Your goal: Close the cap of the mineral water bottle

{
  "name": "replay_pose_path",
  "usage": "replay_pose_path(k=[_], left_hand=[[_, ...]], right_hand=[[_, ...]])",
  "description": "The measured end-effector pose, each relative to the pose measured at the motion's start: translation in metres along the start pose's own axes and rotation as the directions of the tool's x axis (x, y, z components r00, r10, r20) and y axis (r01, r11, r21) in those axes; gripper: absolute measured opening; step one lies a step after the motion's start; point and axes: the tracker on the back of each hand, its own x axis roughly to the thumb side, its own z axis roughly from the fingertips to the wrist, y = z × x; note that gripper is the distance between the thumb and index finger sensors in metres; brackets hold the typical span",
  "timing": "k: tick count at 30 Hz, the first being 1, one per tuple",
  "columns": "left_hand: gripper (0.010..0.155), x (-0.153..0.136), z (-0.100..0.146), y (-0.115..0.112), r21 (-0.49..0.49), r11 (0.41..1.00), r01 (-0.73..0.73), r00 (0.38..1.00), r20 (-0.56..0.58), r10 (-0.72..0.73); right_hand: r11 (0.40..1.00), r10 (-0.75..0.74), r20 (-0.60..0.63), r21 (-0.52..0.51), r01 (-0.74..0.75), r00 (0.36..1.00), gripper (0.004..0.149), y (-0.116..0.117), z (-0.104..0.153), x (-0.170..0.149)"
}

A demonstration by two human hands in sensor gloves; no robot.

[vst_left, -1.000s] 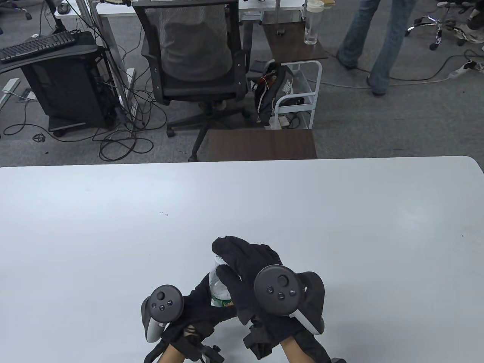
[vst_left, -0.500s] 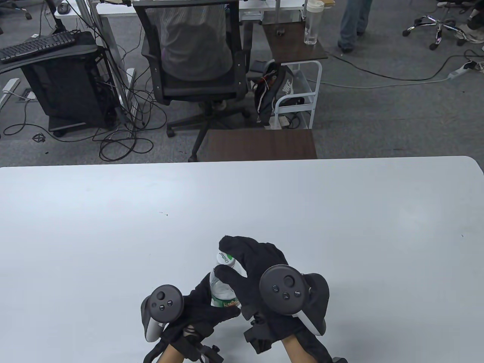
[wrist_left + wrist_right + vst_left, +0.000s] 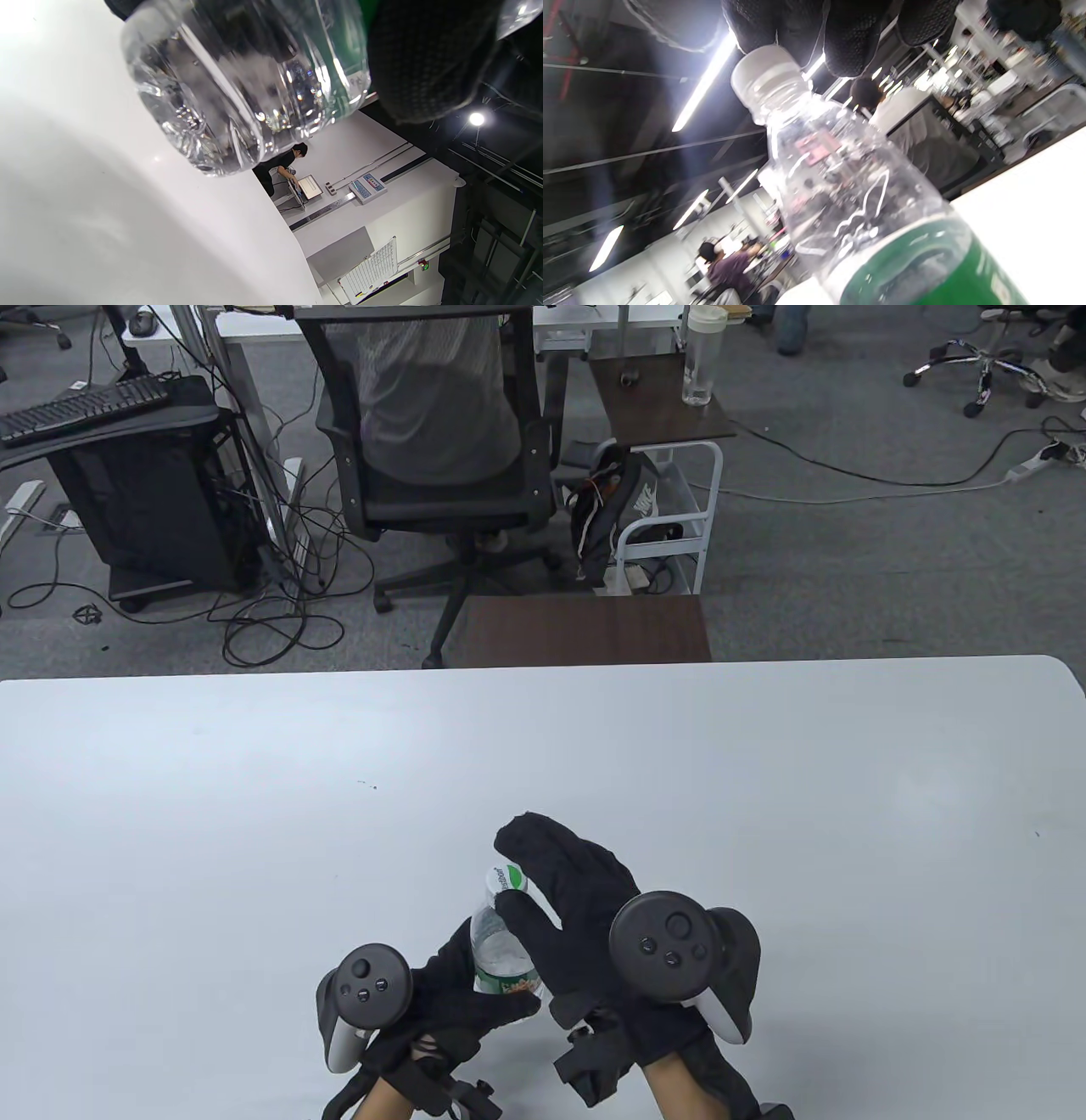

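The left hand (image 3: pixel 441 997) grips the mineral water bottle (image 3: pixel 501 954) around its green-labelled body, holding it raised off the desk (image 3: pixel 254 814) near the middle of the near edge. The right hand (image 3: pixel 585 916) has its fingertips (image 3: pixel 844 46) on the white cap (image 3: pixel 506 880), which sits on the neck. The bottle is clear; how much water it holds cannot be told. Broad bare desk lies toward the far edge and both sides.

Office, desks (image 3: pixel 254 330), swivel chair (image 3: pixel 424 432), keyboard (image 3: pixel 81 408)
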Motion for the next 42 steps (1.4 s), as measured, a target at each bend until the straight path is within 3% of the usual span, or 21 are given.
replay_pose_path(k=[7, 15, 17, 19, 22, 33, 36, 38, 39, 42], left_hand=[[0.092, 0.0, 0.0, -0.001, -0.003, 1.0, 0.007, 1.0, 0.002, -0.007], [0.092, 0.001, 0.0, -0.001, -0.006, 1.0, 0.007, 1.0, 0.004, -0.007], [0.093, 0.001, 0.0, -0.001, -0.004, 1.0, 0.01, 1.0, 0.006, -0.01], [0.092, 0.0, 0.0, -0.001, -0.007, 1.0, 0.013, 1.0, 0.005, -0.013], [0.092, 0.001, 0.0, -0.001, -0.012, 1.0, 0.013, 1.0, 0.01, -0.013], [0.092, 0.001, 0.0, -0.006, -0.036, 0.999, 0.014, 1.0, 0.014, -0.014], [0.092, 0.002, -0.001, -0.005, -0.051, 0.999, 0.013, 0.999, 0.03, -0.012], [0.092, 0.003, -0.002, -0.004, -0.083, 0.996, 0.014, 0.998, 0.058, -0.009], [0.091, 0.003, -0.001, -0.003, -0.092, 0.996, 0.012, 0.998, 0.063, -0.007], [0.091, 0.005, 0.0, -0.003, -0.079, 0.997, 0.006, 0.997, 0.081, 0.001]], right_hand=[[0.999, 0.038, -0.012, -0.028, -0.039, 0.999, 0.051, 0.005, 0.0, 0.0], [0.98, 0.142, -0.045, -0.138, -0.147, 0.989, 0.067, 0.002, 0.002, -0.001], [0.995, 0.058, -0.011, -0.079, -0.058, 0.998, 0.062, 0.002, 0.001, -0.004], [0.996, -0.077, 0.022, 0.056, 0.076, 0.997, 0.062, 0.004, -0.002, -0.007], [0.993, -0.085, 0.029, 0.088, 0.082, 0.996, 0.056, 0.005, -0.004, -0.007], [0.988, 0.064, -0.051, -0.136, -0.071, 0.997, 0.056, 0.006, 0.001, -0.005], [0.995, 0.061, -0.024, -0.077, -0.063, 0.998, 0.055, 0.002, -0.001, -0.008], [0.994, -0.065, 0.03, 0.09, 0.062, 0.997, 0.055, 0.002, -0.004, -0.011], [0.988, -0.102, 0.032, 0.122, 0.097, 0.994, 0.054, 0.002, -0.005, -0.012], [0.989, -0.106, 0.055, 0.114, 0.099, 0.993, 0.053, 0.001, -0.004, -0.01]])
